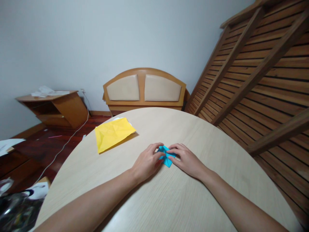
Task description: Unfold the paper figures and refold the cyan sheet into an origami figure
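A small folded piece of blue origami paper (168,161) lies on the round wooden table, with crease lines meeting near its middle. From the left, my left hand (149,160) has its fingers curled over the paper's left edge. On the opposite side my right hand (185,160) rests thumb and fingertips on the right part of the blue paper. Both hands hide some of the paper's sides. Farther left on the table is a creased yellow sheet (114,133) with white paper showing beneath its far edge.
The round table (193,199) has a pale wood grain. Behind it stands a headboard (142,87) with two cream panels. A slatted wooden frame (265,64) leans at the right. At the left are a low desk (65,109) with papers and a white cable (70,140) on the floor.
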### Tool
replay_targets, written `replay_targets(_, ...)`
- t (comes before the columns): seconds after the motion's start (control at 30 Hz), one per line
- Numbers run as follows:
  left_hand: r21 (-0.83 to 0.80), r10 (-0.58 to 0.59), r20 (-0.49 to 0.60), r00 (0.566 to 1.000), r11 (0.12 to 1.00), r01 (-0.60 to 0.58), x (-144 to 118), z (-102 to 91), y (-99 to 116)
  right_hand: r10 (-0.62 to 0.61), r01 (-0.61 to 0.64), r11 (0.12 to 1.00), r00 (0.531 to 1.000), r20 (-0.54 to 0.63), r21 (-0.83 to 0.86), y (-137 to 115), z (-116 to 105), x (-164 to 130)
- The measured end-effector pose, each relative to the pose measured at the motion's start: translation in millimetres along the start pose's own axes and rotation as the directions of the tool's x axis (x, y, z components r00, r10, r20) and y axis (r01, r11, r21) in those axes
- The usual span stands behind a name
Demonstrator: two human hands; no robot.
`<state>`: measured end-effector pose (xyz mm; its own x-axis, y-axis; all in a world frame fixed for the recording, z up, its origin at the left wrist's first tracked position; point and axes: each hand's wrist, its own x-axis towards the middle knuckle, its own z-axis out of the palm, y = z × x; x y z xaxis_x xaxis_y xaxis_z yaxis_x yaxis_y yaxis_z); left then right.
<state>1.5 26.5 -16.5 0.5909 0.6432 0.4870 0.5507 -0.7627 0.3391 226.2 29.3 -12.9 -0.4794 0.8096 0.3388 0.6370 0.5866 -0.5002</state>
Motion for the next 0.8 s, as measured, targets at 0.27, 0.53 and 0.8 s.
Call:
replay_targets(0.27, -0.064, -0.053, 0.159, 0.986, 0.996, 0.064, 0.2, -0.7, 1.6, -0.061, 0.066, 0.996, 0.993, 0.098, -0.053, -2.5, -4.7, -2.0)
replay_targets(0.53, 0.021, 0.014, 0.224, 0.975, 1.000, -0.019, 8.2, -12.4, -7.2, 0.068, -0.030, 0.993, 0.940, 0.336, -0.119, -13.4, 0.9, -7.8)
replay_targets(0.8, -0.011, 0.069, 0.227, 0.971, 0.998, -0.069, 7.9, -12.9, -14.5, 0.026, 0.025, 0.982, 0.964, 0.263, -0.188, -6.1, -2.3, -3.2)
